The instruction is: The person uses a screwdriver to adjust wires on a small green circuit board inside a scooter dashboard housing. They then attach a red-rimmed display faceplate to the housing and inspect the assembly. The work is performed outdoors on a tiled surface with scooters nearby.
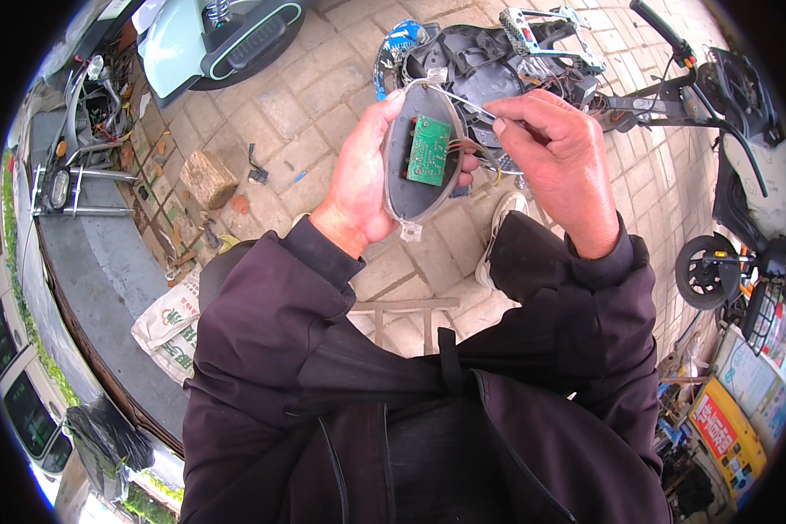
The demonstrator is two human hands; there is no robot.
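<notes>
hands [367, 170] hold thin rod [465, 102]; oval, seemingly plastic shell [413, 197]

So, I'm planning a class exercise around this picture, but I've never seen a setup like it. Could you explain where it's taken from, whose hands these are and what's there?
There's no robot here: these are a person's bare hands. The single picture comes from a wide fisheye camera worn on their head, looking down, so straight edges bend near the rim. Its left is the person's left.

The left hand holds an oval casing with a green circuit board inside. The right hand grips a thin metal tool, angled toward the casing's upper end; whether its tip touches is hard to tell.

On the paved ground lie a wooden block and, beyond the hands, dark plastic parts.
</notes>
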